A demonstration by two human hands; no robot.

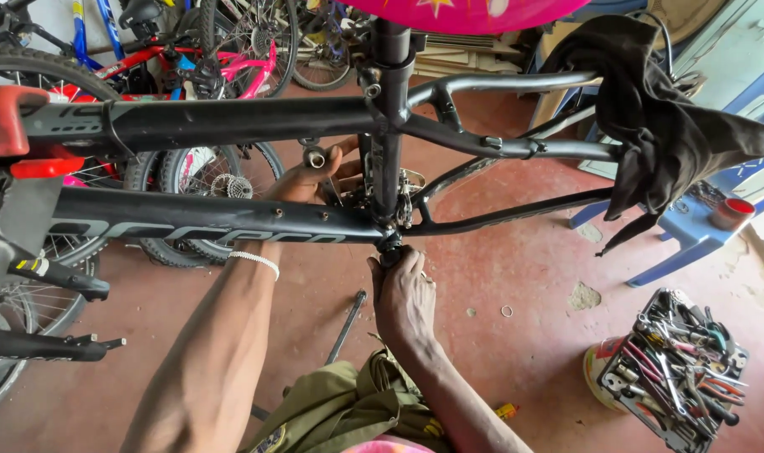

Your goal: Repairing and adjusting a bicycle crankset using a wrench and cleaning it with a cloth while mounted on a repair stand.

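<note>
Head view: tool-crammed bucket (602, 369) beside bicycle frame (231, 220)

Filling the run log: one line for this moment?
left hand: behind bike frame | right hand: gripping frame's bottom | tool tin: floor

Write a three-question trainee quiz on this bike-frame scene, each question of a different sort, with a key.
1. True or false: the right hand grips the bottom bracket area under the black bike frame.
2. Where is the left hand? A) in the tool container B) behind the frame by the seat tube C) on the blue plastic chair
3. Fill in: the dark cloth hangs over the frame's ____ stays.

Key:
1. True.
2. B. The tool container stands on the red floor, and the blue plastic chair is untouched.
3. Rear.
</note>
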